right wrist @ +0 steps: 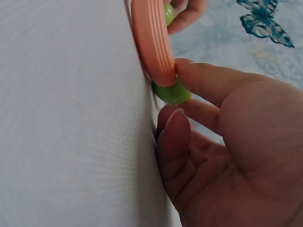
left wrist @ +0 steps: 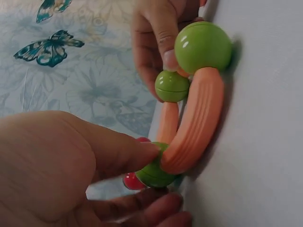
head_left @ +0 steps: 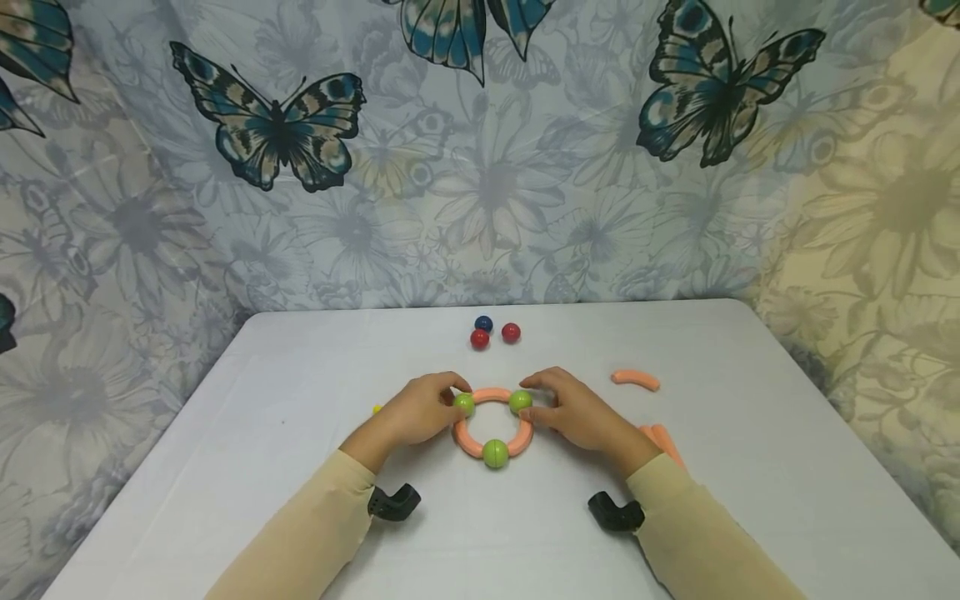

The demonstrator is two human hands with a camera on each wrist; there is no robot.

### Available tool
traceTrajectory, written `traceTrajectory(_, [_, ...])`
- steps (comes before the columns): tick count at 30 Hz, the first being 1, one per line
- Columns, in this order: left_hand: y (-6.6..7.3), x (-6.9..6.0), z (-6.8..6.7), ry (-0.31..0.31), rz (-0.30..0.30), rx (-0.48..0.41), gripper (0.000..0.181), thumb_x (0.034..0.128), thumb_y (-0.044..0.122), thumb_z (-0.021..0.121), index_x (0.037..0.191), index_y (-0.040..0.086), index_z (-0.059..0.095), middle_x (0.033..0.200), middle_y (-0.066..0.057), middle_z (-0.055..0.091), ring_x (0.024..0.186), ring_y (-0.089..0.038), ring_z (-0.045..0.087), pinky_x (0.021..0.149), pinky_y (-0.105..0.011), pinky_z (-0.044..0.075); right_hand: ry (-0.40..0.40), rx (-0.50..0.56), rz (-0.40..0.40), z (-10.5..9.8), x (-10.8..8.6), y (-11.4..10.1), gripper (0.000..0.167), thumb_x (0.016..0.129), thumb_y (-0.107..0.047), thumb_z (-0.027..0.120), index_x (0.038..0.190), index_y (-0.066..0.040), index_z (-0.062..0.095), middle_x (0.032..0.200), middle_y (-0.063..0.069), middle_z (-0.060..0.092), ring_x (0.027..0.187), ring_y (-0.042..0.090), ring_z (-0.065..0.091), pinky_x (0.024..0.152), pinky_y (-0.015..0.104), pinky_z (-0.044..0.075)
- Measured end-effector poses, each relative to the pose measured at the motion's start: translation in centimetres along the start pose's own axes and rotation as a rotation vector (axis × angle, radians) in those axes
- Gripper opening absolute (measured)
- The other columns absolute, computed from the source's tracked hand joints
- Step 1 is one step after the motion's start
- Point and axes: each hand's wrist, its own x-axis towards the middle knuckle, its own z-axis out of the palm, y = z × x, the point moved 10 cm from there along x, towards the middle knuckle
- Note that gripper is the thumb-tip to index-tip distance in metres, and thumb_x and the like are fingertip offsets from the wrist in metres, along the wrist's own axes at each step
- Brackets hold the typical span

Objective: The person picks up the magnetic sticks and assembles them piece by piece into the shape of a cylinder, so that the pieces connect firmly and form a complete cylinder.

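Three green balls and three orange curved rods make a closed ring on the white table [head_left: 300, 533]. My left hand [head_left: 423, 410] pinches the left green ball [head_left: 464, 405] between thumb and fingers. On the other side, my right hand [head_left: 576, 414] pinches the right green ball [head_left: 521, 402]. Between these two balls runs the far curved rod [head_left: 492, 395]. The front green ball [head_left: 495, 453] is untouched and joins the ribbed left rod [left wrist: 201, 118] to the right rod [right wrist: 152, 45]. Fingers partly cover both held balls in the wrist views.
Behind the ring lie two red balls [head_left: 511, 332] and a dark blue ball [head_left: 483, 323]. A loose orange curved rod [head_left: 636, 381] is at the right, with more orange rods [head_left: 666, 443] partly behind the right forearm. A small yellow thing [head_left: 377, 409] shows beside the left wrist.
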Motion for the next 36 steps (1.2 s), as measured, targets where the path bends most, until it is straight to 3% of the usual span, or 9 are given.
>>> traceTrajectory(3, [0.8,-0.6,0.2,-0.007,0.088,0.052,0.027,0.1049,0.013,0.074,0.132,0.018,0.075,0.116,-0.001,0.066,0.099,-0.021,0.059,0.085,-0.044,0.053,0.008,0.014,0.006,-0.1,0.0,0.0,0.042,0.104,-0.026,0.079,0.142,-0.012,0.068,0.144,0.01,0.057,0.089,0.022,0.055,0.083,0.041,0.049])
traceTrajectory(8, [1.4,-2.1,0.9,0.003,0.183,0.077,0.025,0.1044,0.009,0.074,0.129,0.014,0.075,0.112,0.003,0.065,0.092,-0.018,0.059,0.08,-0.038,0.053,0.007,0.106,0.042,-0.5,-0.1,0.3,0.042,0.104,-0.021,0.077,0.144,-0.01,0.067,0.143,0.013,0.057,0.077,0.023,0.061,0.071,0.039,0.055])
traceTrajectory(12, [1.9,-3.5,1.4,0.05,0.249,0.067,0.023,0.1043,0.009,0.075,0.128,0.011,0.075,0.108,0.005,0.064,0.088,-0.015,0.058,0.077,-0.034,0.052,-0.002,0.237,0.078,-1.7,-0.5,0.4,0.046,0.105,-0.031,0.075,0.146,-0.012,0.065,0.139,0.01,0.062,0.089,0.027,0.066,0.076,0.041,0.056])
traceTrajectory(16, [2.2,-4.7,1.8,0.115,0.277,0.07,0.022,0.1038,0.008,0.076,0.126,0.01,0.074,0.102,0.006,0.061,0.084,-0.013,0.056,0.073,-0.031,0.052,0.029,0.315,0.067,-3.8,-0.9,0.2,0.053,0.106,-0.042,0.073,0.148,-0.011,0.063,0.136,0.009,0.067,0.104,0.03,0.066,0.086,0.044,0.053])
traceTrajectory(23, [1.7,-5.6,1.8,0.204,0.285,0.049,0.023,0.1026,0.008,0.078,0.125,0.01,0.074,0.095,0.009,0.059,0.082,-0.011,0.055,0.071,-0.03,0.051,0.126,0.34,-0.019,-8.0,-3.7,0.1,0.047,0.112,-0.036,0.065,0.149,-0.008,0.062,0.142,0.017,0.065,0.108,0.031,0.065,0.092,0.045,0.054])
traceTrajectory(27, [1.4,-5.8,1.9,0.227,0.305,0.033,0.023,0.1021,0.007,0.078,0.125,0.01,0.074,0.096,0.009,0.059,0.083,-0.01,0.056,0.071,-0.029,0.051,0.142,0.35,-0.064,-10.1,-6.2,2.5,0.041,0.115,-0.027,0.06,0.149,-0.004,0.059,0.142,0.018,0.064,0.113,0.03,0.065,0.092,0.04,0.054])
traceTrajectory(33, [1.3,-5.6,1.7,0.26,0.32,0.037,0.023,0.1012,0.007,0.079,0.123,0.01,0.073,0.094,0.009,0.058,0.081,-0.01,0.055,0.069,-0.029,0.051,0.174,0.316,0.009,-12.6,-9.1,7.9,0.038,0.117,-0.024,0.056,0.15,-0.006,0.058,0.137,-0.001,0.066,0.109,0.021,0.065,0.085,0.032,0.055])
traceTrajectory(36, [1.2,-5.5,1.3,0.29,0.305,0.034,0.022,0.1005,0.006,0.08,0.122,0.009,0.073,0.095,0.009,0.059,0.082,-0.011,0.054,0.069,-0.029,0.051,0.182,0.291,0.041,-13.0,-9.7,10.0,0.04,0.117,-0.023,0.056,0.151,0.0,0.056,0.128,0.002,0.068,0.101,0.022,0.065,0.078,0.033,0.055])
